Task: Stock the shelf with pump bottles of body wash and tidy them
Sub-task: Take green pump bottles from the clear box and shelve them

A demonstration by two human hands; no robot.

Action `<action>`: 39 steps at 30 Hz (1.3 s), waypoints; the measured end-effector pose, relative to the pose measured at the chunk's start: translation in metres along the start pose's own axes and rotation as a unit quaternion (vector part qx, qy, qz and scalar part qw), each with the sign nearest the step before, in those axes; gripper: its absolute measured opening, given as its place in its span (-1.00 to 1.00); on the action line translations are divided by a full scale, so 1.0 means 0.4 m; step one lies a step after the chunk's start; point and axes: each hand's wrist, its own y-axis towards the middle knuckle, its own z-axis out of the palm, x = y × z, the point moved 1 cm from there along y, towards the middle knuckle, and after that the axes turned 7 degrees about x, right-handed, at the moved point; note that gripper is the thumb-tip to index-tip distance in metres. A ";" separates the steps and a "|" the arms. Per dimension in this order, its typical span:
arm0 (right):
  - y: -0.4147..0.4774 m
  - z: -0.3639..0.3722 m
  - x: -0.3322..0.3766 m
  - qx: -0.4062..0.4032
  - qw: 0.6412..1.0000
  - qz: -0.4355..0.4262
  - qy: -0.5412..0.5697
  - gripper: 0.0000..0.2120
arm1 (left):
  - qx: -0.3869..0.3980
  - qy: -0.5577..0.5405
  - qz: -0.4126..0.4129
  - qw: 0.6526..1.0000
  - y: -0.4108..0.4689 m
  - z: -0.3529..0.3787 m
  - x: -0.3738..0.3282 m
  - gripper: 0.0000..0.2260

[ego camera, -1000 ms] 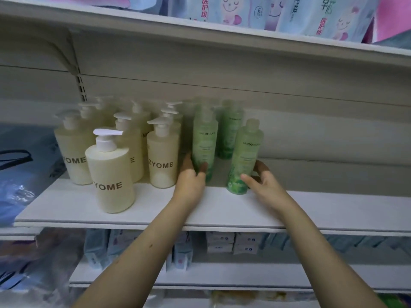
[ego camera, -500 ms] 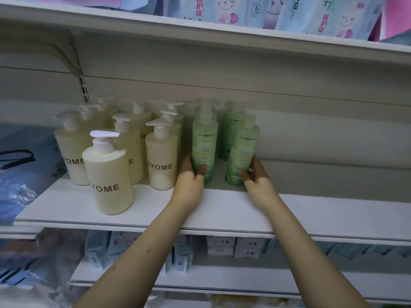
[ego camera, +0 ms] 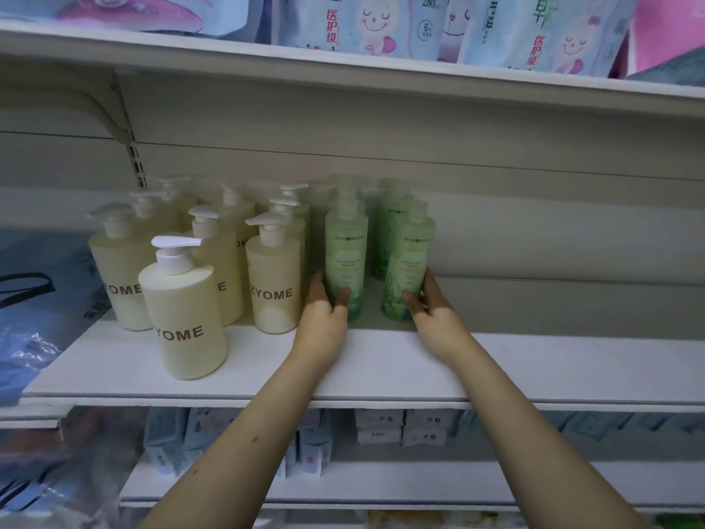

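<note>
Left hand [ego camera: 324, 315]: grasps the lower part of the left green bottle [ego camera: 346, 253], with the thumb on the near face and the fingers round its left side.
Right hand [ego camera: 433, 311]: grasps the lower part of the right green bottle [ego camera: 410, 261], with the thumb on the near face and the fingers round its right side.
Left green bottle: upright on the white shelf [ego camera: 381, 368], just right of the cream pump bottles [ego camera: 272, 276], label turned to the near side.
Right green bottle: upright on the same shelf, just beside the left green bottle with a narrow gap between them.
Rear green bottles [ego camera: 389, 231]: upright directly behind the two held bottles, toward the back panel; their number cannot be told.
Cream pump bottles: grouped in rows on the left part of the shelf, with white pump heads and lettering reading "ZYOME".
Front cream bottle [ego camera: 187, 318]: stands nearest the shelf's near edge, left of both hands.
Upper shelf [ego camera: 343, 66]: carries printed soft packs [ego camera: 381, 24].
Lower shelf [ego camera: 381, 486]: carries small boxes [ego camera: 400, 429].
Far left: blue plastic bags [ego camera: 34, 299] beside the shelf.
</note>
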 end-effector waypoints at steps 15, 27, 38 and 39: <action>-0.085 -0.016 0.071 -0.034 0.997 0.061 0.026 -0.32 | 0.041 0.126 -0.064 0.989 -0.039 -0.002 -0.020 -0.61; -0.656 -0.007 0.066 -0.092 0.963 0.067 0.246 -0.63 | 0.090 -0.103 -0.020 0.990 -0.586 0.085 -0.143 -0.74; -0.901 -0.065 0.104 -0.131 0.956 0.056 0.258 -0.77 | 0.020 -0.211 -0.057 0.976 -0.830 0.059 -0.134 -0.83; -0.915 -0.064 0.114 -0.133 0.956 0.051 0.257 -0.76 | 0.024 -0.211 -0.054 0.976 -0.842 0.052 -0.137 -0.83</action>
